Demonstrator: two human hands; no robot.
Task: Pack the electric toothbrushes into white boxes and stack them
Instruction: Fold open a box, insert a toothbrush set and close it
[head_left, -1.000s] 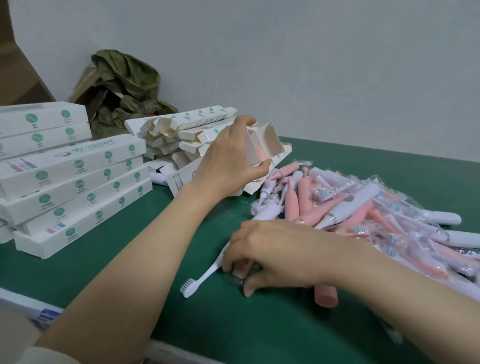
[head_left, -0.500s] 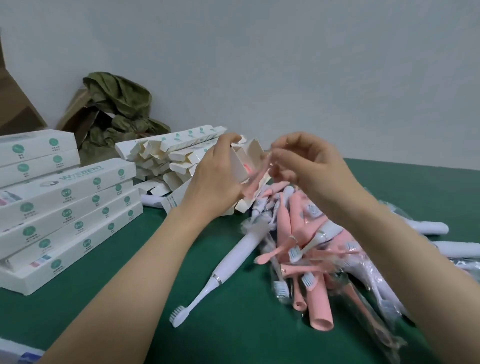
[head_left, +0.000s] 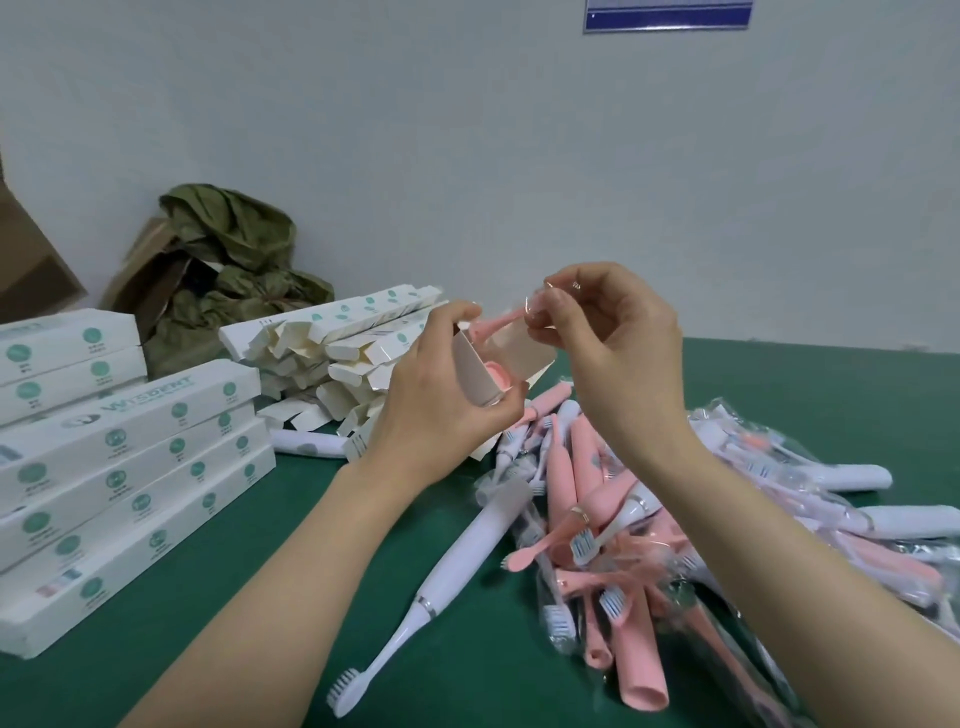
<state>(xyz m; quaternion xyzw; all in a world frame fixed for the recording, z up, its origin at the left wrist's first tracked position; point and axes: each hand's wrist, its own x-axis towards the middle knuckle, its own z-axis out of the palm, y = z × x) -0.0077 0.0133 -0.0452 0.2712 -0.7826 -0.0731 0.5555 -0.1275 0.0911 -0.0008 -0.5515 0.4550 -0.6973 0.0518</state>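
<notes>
The right hand (head_left: 618, 343) has come up from the pile of toothbrushes (head_left: 597, 519) on the near right of the counter (head_left: 260, 597) and now pinches a wrapped pink brush head (head_left: 498, 325) at the open mouth of the white box (head_left: 475, 374) gripped by the left hand (head_left: 436, 415), so filling seems nearly done, closing and stacking still ahead.

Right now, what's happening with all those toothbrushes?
A person is packing them. The left hand holds an open white box, while the right hand pinches a wrapped pink brush head at its opening. Closed boxes are stacked on the left, and loose toothbrushes lie piled on the green table.
</notes>
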